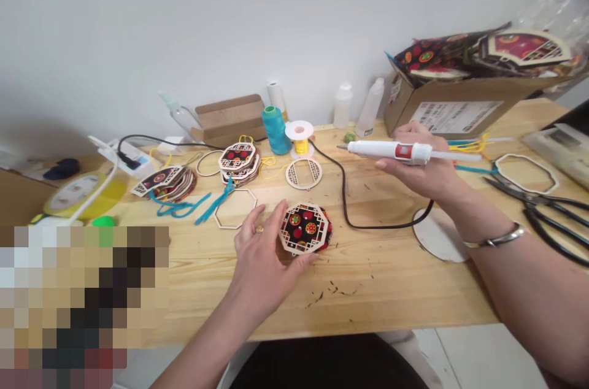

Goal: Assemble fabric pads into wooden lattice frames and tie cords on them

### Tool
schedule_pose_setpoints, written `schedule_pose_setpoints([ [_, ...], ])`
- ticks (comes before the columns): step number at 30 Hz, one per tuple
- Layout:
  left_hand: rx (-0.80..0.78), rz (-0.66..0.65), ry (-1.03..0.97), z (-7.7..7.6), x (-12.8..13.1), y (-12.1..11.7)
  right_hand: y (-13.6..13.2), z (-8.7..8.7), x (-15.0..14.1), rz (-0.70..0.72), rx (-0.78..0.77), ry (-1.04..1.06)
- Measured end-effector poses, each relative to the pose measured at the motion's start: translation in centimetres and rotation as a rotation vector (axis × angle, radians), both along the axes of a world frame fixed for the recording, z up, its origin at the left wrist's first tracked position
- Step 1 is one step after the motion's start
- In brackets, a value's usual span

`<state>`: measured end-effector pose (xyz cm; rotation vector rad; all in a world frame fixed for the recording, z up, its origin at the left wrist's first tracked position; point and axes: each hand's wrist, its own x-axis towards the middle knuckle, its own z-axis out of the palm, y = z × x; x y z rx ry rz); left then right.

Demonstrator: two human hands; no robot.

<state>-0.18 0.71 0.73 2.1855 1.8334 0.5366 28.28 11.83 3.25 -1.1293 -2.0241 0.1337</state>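
Observation:
My left hand [267,248] grips an octagonal wooden frame [304,228] by its edges, thumb at the near side and fingers at the far left. Black floral fabric fills the lattice frame and sticks out past its right edge. In my right hand [421,159] is a white hot glue pen [389,151], raised above the table with its metal tip pointing left. A white glue stick [455,156] comes out of its back end. Its black cord [344,192] loops down across the wood. Below my right wrist lies a pale round disc [439,235], partly hidden.
Stacked fabric-filled frames [239,162], a bare octagonal ring [235,209] and a round lattice frame [304,174] lie behind my left hand. Blue thread [276,131] and a yellow spool [300,137] stand further back. Scissors [536,199] and a full cardboard box [451,107] are at the right.

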Motion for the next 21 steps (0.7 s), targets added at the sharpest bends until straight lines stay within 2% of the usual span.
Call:
schedule_pose_setpoints([
  [8,0.028,0.046,-0.115,0.5,-0.5,0.0,0.1,0.2,-0.3,0.033,0.018,-0.12],
  [17,-0.112,0.078,-0.366,0.6,-1.0,0.0,0.3,-0.2,-0.1,-0.007,-0.008,-0.141],
  [21,-0.083,0.05,-0.372,0.5,-1.1,0.0,0.4,-0.6,0.1,0.004,-0.004,-0.139],
])
